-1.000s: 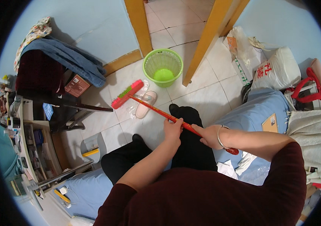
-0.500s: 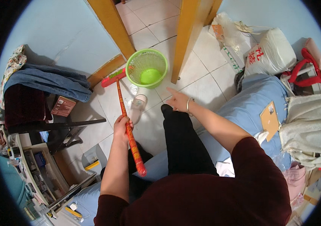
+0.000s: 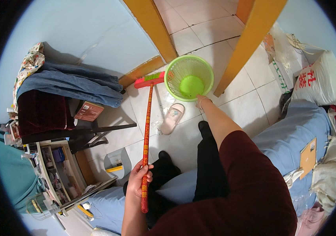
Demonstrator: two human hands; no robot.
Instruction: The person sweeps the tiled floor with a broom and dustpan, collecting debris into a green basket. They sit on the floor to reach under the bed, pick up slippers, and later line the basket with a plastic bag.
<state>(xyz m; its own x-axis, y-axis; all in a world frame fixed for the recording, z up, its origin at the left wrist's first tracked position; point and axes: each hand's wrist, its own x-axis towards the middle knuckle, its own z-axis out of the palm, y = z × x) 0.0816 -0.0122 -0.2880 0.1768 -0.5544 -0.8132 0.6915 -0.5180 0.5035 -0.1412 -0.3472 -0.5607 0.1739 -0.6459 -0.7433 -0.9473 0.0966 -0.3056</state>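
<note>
My left hand point(image 3: 139, 180), closed, grips the lower part of a red patterned broom handle point(image 3: 148, 129). At the far end, the pink broom head point(image 3: 146, 81) with green bristles rests on the tiles along the wall. A light green mesh wastebasket point(image 3: 209, 78) stands beside it, near the doorway. My right hand point(image 3: 201, 100) is at the near rim of the wastebasket, its fingers closed on the edge and partly hidden there. A pale pink slipper point(image 3: 172, 119) lies on the floor between broom and right arm.
An orange-brown door point(image 3: 250, 43) stands ajar behind the wastebasket. Jeans point(image 3: 73, 82) and a dark cloth lie over a black chair on the left. A grey dustpan point(image 3: 125, 159) sits near an open drawer point(image 3: 71, 163). Along the right is a blue-covered bed point(image 3: 294, 122).
My right hand has reached forward from mid-air to the wastebasket's rim. My left hand still holds the broom, now straighter up and down. The whole view has shifted leftward.
</note>
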